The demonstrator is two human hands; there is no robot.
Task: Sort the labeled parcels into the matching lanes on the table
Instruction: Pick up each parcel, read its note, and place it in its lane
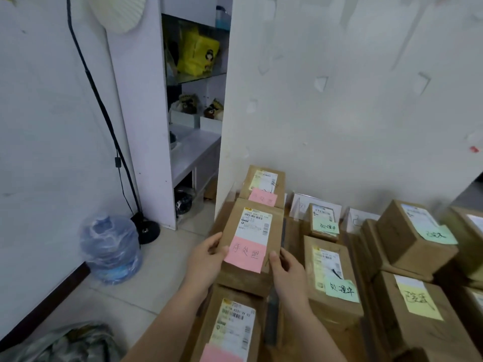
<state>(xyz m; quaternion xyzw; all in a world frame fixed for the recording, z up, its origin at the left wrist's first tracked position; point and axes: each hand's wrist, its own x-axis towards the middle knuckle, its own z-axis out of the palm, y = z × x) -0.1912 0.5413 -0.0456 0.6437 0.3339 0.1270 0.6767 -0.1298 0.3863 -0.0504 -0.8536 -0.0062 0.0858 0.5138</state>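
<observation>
A brown cardboard parcel (251, 226) with a white shipping label and a pink handwritten note sits in the left lane. My left hand (209, 259) grips its left side and my right hand (286, 267) grips its near right corner. Behind it lies another pink-note parcel (264, 186), and a third (232, 330) lies in front, near me. Two parcels with green notes (332, 273) (322, 220) fill the middle lane. Parcels with a yellow note (415, 307) and a green note (415, 233) stand on the right.
White folded lane cards (300, 205) stand against the white wall behind the parcels. Left of the table, on the tiled floor, are a blue water jug (111, 249), a lamp base (147, 231) with a black pole, and an open shelf unit (193, 100).
</observation>
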